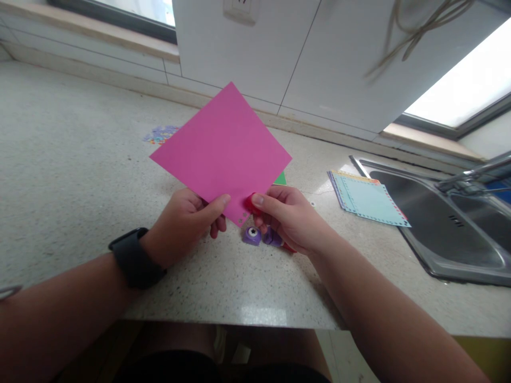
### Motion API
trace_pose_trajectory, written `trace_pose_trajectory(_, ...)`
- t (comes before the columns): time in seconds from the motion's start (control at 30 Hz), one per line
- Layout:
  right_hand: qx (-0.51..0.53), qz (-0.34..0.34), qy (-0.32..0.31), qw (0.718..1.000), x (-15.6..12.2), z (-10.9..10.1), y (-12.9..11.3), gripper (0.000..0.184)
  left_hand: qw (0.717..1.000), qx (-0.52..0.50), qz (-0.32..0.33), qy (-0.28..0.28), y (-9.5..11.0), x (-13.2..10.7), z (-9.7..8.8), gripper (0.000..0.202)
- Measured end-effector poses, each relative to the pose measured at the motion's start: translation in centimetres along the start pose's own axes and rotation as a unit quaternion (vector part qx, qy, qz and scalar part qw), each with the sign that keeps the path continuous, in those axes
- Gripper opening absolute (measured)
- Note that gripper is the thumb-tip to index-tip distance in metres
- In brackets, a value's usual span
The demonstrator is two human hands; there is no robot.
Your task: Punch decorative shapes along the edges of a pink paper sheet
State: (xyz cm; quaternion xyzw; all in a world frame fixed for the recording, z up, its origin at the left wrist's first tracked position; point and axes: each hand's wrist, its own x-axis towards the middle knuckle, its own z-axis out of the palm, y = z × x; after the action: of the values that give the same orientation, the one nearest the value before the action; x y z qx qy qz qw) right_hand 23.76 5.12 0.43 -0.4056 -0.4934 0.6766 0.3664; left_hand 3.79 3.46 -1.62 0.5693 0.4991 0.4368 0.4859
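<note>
A square pink sheet of paper (225,143) is held up over the counter, one corner pointing toward me. My left hand (195,215) pinches its lower left edge between thumb and fingers. Closed around a small red craft punch (252,204), my right hand (285,213) has it at the sheet's lower right edge. Several small punched holes show near the bottom corner. Below lies a purple craft punch (252,235) with a star on its white top. Another purple punch (272,237) and a red piece (288,247) are partly hidden under my right hand.
Punched sheets (371,199) lie stacked at the right, beside the steel sink (431,271). Small colourful paper bits (159,134) are heaped behind the pink sheet. A green paper edge (281,179) peeks out from beneath it. The white wall (255,58) borders the speckled counter (80,159).
</note>
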Motion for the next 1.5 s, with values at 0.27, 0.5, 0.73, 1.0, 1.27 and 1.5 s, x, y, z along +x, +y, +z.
trace_pose_trajectory(0.27, -0.014, -0.001, 0.000, 1.000, -0.02, -0.01, 0.01, 0.035, 1.000, -0.008, -0.001, -0.003, -0.11, -0.01, -0.03, 0.037)
trace_pose_trajectory(0.5, -0.027, -0.005, 0.006, 1.000, -0.05, 0.05, -0.10, 0.036, 1.000, -0.001, 0.003, -0.004, -0.02, -0.03, -0.07, 0.038)
trace_pose_trajectory(0.73, -0.025, -0.015, 0.000, 1.000, -0.05, 0.12, -0.11, 0.035, 1.000, -0.007, 0.005, -0.010, 0.15, -0.05, -0.03, 0.037)
trace_pose_trajectory(1.0, -0.035, -0.019, -0.013, 0.999, -0.07, 0.03, -0.12, 0.035, 0.999, -0.021, 0.015, -0.028, -0.18, -0.11, -0.13, 0.036)
trace_pose_trajectory(1.27, -0.049, -0.035, -0.030, 0.998, -0.21, 0.02, -0.25, 0.033, 0.999, -0.021, 0.023, -0.029, -0.09, -0.38, -0.06, 0.034)
trace_pose_trajectory(1.5, -0.046, -0.033, -0.034, 0.998, -0.17, -0.11, -0.20, 0.032, 0.999, -0.033, 0.024, -0.032, -0.17, -0.34, -0.10, 0.034)
